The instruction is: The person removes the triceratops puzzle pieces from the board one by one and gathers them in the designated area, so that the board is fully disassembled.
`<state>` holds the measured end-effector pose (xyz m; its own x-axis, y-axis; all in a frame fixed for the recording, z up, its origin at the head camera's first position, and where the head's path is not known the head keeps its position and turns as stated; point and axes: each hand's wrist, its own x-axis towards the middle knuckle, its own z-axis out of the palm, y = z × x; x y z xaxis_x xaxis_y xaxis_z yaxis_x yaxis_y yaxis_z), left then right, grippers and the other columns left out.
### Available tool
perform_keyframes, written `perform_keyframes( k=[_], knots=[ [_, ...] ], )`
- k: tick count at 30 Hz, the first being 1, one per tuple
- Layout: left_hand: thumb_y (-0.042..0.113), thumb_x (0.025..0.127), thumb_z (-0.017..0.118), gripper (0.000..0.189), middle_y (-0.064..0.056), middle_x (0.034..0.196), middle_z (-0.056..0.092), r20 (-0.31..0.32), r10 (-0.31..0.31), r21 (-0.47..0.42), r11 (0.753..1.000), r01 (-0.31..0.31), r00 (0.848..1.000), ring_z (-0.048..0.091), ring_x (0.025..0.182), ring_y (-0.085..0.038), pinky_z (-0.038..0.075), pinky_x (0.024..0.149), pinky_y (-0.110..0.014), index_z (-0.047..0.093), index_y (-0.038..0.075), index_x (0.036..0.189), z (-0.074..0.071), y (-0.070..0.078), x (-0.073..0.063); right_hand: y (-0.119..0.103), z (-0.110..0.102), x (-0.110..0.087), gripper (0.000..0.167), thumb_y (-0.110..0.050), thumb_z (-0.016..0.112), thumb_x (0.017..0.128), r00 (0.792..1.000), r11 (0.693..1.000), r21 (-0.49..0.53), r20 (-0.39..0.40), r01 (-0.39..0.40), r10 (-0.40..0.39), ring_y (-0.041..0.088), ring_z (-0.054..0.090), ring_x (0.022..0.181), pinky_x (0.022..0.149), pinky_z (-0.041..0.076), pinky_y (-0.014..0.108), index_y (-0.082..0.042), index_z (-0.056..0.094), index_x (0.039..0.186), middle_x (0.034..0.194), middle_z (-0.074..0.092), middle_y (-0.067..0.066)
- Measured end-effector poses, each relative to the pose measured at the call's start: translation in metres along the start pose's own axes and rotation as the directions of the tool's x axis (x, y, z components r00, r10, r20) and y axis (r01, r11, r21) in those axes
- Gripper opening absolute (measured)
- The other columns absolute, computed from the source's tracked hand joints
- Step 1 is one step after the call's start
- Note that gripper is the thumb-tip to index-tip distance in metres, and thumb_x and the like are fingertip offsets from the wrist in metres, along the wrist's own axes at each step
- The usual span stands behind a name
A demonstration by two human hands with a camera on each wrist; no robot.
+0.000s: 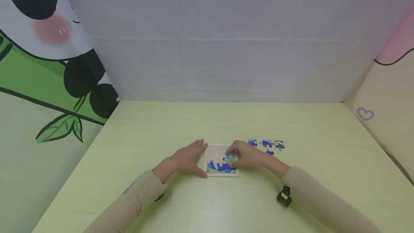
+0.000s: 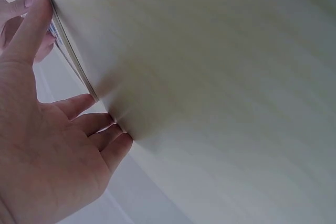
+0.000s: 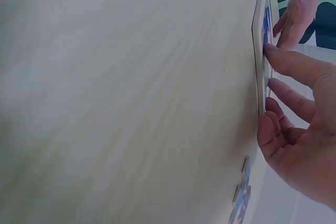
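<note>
A square wooden jigsaw tray lies flat on the table. Pieces with a blue cartoon figure fill its lower part; bare wood shows at the upper left. My left hand spreads along the left side, thumb at the near corner and index finger at the far corner, its fingers extended. In the left wrist view, the other left fingertips rest on the tabletop. My right hand bends over the tray's right side, thumb and index finger around a green and blue puzzle piece, partly hidden by the fingers.
Several loose puzzle pieces lie on the table beyond and right of the right hand. A pale cloth wall stands at the back edge. Printed panels flank the table on left and right.
</note>
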<state>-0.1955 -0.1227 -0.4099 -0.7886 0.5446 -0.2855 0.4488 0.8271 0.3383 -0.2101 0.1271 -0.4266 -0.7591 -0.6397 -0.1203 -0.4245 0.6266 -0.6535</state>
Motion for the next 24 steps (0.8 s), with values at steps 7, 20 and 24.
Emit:
perform_keyframes(
  k=[7, 20, 24],
  knots=[
    [0.054, 0.064, 0.075, 0.103, -0.013, 0.15, 0.017, -0.002, -0.003, 0.001, 1.0, 0.003, 1.0, 0.012, 0.138, -0.028, 0.024, 0.108, -0.045, 0.027, 0.007, 0.143, 0.0003, 0.0001, 0.0, -0.0011, -0.0004, 0.003, 0.036, -0.013, 0.077, 0.07, 1.0, 1.0, 0.009, 0.017, 0.01, -0.01, 0.012, 0.049, 0.087, 0.081, 0.044, 0.03, -0.009, 0.061, 0.102, 0.093, 0.055, -0.003],
    [0.055, 0.064, 0.074, 0.104, -0.012, 0.15, 0.017, 0.006, -0.007, 0.01, 1.0, 0.007, 1.0, 0.011, 0.138, -0.028, 0.023, 0.108, -0.045, 0.026, 0.008, 0.143, 0.0019, -0.0009, 0.0031, -0.001, -0.0022, -0.002, 0.035, -0.011, 0.073, 0.075, 0.999, 0.998, 0.027, 0.011, 0.05, -0.05, 0.016, 0.054, 0.095, 0.087, 0.046, 0.034, -0.004, 0.063, 0.108, 0.101, 0.06, 0.001],
    [0.055, 0.064, 0.074, 0.104, -0.012, 0.15, 0.017, 0.003, -0.009, 0.017, 1.0, 0.009, 1.0, 0.012, 0.138, -0.028, 0.024, 0.108, -0.045, 0.026, 0.008, 0.143, 0.0018, -0.0007, 0.003, -0.0017, -0.0035, -0.0035, 0.035, -0.011, 0.073, 0.075, 0.998, 0.998, 0.03, 0.011, 0.055, -0.056, 0.015, 0.054, 0.093, 0.085, 0.047, 0.032, -0.003, 0.064, 0.108, 0.1, 0.061, 0.001]
  ],
)
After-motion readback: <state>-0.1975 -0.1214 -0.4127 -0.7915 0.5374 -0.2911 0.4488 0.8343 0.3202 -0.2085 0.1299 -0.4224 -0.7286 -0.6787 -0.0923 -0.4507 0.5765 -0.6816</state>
